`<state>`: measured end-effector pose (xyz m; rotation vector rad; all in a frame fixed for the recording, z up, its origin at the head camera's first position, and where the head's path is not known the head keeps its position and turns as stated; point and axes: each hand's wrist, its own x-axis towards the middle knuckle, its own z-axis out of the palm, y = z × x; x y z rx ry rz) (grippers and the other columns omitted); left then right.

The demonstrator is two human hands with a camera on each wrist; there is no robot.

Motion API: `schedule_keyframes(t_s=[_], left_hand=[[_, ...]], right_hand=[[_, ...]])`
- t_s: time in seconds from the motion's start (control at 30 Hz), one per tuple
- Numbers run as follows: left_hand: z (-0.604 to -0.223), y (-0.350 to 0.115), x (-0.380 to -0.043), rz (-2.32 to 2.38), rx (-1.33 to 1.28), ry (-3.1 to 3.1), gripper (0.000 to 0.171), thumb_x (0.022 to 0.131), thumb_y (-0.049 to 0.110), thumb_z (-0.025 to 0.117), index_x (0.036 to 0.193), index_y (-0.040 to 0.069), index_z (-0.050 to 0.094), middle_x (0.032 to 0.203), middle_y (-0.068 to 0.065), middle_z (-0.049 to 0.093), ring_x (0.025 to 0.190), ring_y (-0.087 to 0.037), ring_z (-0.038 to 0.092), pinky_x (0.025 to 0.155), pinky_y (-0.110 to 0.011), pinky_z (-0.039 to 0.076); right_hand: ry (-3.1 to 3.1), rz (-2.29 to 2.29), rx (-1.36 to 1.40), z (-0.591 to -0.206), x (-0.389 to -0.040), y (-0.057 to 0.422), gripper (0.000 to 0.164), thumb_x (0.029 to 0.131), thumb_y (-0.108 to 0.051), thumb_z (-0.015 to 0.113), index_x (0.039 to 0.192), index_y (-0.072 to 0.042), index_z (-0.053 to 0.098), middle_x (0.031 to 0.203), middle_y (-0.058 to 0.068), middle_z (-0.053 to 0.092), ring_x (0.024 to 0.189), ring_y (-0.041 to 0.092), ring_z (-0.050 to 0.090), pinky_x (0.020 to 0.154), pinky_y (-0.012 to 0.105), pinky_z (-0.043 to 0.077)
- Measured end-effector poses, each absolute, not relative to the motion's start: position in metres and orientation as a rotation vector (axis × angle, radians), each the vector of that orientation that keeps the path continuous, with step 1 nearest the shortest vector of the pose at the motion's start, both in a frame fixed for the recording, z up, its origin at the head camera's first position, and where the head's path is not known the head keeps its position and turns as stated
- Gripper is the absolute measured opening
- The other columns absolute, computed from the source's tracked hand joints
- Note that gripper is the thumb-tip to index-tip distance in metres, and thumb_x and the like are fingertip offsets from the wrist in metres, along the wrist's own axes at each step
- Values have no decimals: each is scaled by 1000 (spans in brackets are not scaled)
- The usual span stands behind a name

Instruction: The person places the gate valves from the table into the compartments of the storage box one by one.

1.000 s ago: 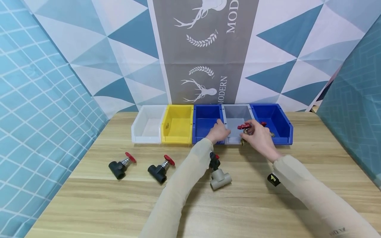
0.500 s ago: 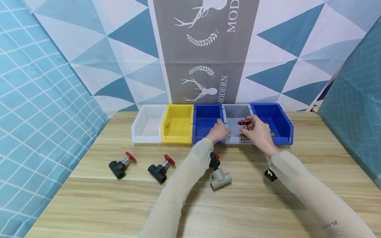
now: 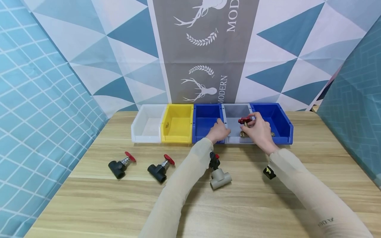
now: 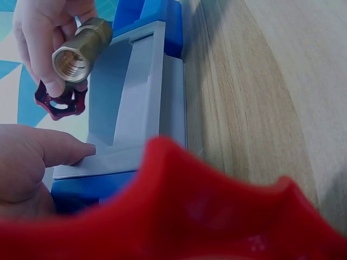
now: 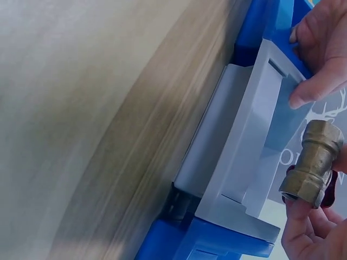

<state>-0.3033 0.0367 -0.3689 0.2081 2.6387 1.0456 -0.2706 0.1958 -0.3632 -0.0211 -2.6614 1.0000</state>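
My right hand (image 3: 260, 132) holds a brass gate valve (image 5: 313, 162) with a dark red handwheel (image 4: 60, 103) over the grey storage bin (image 4: 147, 103). One threaded end of the valve shows toward the left wrist camera. My left hand (image 3: 218, 131) grips the neighbouring walls of the grey bin and the middle blue bin (image 3: 208, 114), its thumb on the grey rim and its other fingers on the blue side. Below my left wrist lies a grey tee-shaped valve (image 3: 220, 179) with a black upper part and red handle, partly behind the sleeve.
A yellow bin (image 3: 177, 124) and a white bin (image 3: 149, 124) continue the row leftward. The right-hand blue bin (image 3: 282, 130) contains a brass piece. Two black tee valves with red handwheels (image 3: 128, 157) lie at left on the wooden table (image 3: 119, 208). A black object (image 3: 269, 172) peeks from under the right sleeve.
The right hand has shifted slightly left and upward in the head view, turning the brass valve so its open end faces left. The left hand stays on the bin walls.
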Motion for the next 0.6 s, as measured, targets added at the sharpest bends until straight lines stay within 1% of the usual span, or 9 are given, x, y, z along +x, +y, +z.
schedule_keyframes(t_s=[0.17,0.3,0.47,0.6], left_hand=[[-368,36,-303,1054,207,2629,72,93,27,48,145,2,4,146,-17,25,130,-30,34,104,-41,32],[-367,35,-303,1058,212,2623,72,93,27,48,145,1,4,146,-17,24,130,-31,33,104,-41,32],[-367,35,-303,1052,214,2615,72,93,27,47,145,2,3,147,-16,23,131,-30,32,104,-41,32],[-367,35,-303,1055,213,2612,72,93,27,47,145,2,3,148,-17,22,131,-31,32,104,-41,31]], right_hand=[[-2647,1037,-56,-361,-274,194,47,80,-24,68,111,-3,39,99,21,64,85,34,62,64,41,49],[-2629,1034,-51,-359,-276,191,42,80,-25,67,104,-3,41,97,19,63,86,33,61,64,40,47],[-2631,989,-51,-359,-278,190,33,81,-27,66,91,-5,43,88,14,59,78,30,59,58,33,41],[-2634,972,-51,-359,-279,191,30,81,-26,66,86,-6,45,82,13,57,72,29,57,55,30,38]])
